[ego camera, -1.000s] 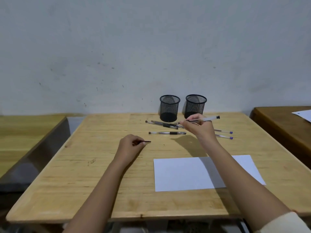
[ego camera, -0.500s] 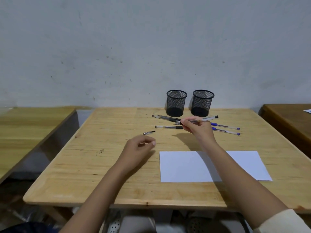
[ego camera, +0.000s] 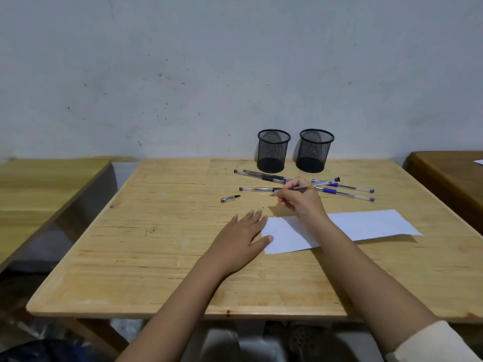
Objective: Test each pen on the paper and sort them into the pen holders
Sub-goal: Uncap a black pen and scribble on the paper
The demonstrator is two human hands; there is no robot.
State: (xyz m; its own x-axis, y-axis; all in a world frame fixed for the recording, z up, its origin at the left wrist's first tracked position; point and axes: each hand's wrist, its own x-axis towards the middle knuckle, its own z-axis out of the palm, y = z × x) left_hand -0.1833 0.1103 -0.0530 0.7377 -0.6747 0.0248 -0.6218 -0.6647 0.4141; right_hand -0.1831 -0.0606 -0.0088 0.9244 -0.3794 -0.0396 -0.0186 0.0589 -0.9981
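Observation:
My right hand (ego camera: 300, 199) grips an uncapped clear pen (ego camera: 324, 182), tip pointing left, just beyond the white paper (ego camera: 366, 226). My left hand (ego camera: 240, 239) lies flat and open on the table, fingertips touching the paper's left corner. The pen's cap (ego camera: 230, 198) lies on the wood to the left. Two black-grip pens (ego camera: 264, 176) and another black pen (ego camera: 257, 189) lie ahead, two blue pens (ego camera: 347, 192) to the right. Two black mesh holders, the left holder (ego camera: 273, 151) and the right holder (ego camera: 315, 150), stand by the wall and look empty.
The wooden table (ego camera: 156, 257) has a small scribble mark (ego camera: 151, 229) on its left half. A lower wooden bench (ego camera: 39, 194) stands at the left, a darker table (ego camera: 452, 178) at the right. A grey wall is right behind the holders.
My left hand has let go of the cap, which now lies on the table, and moved down flat to the paper's corner. My right hand brought the pen nearer the paper.

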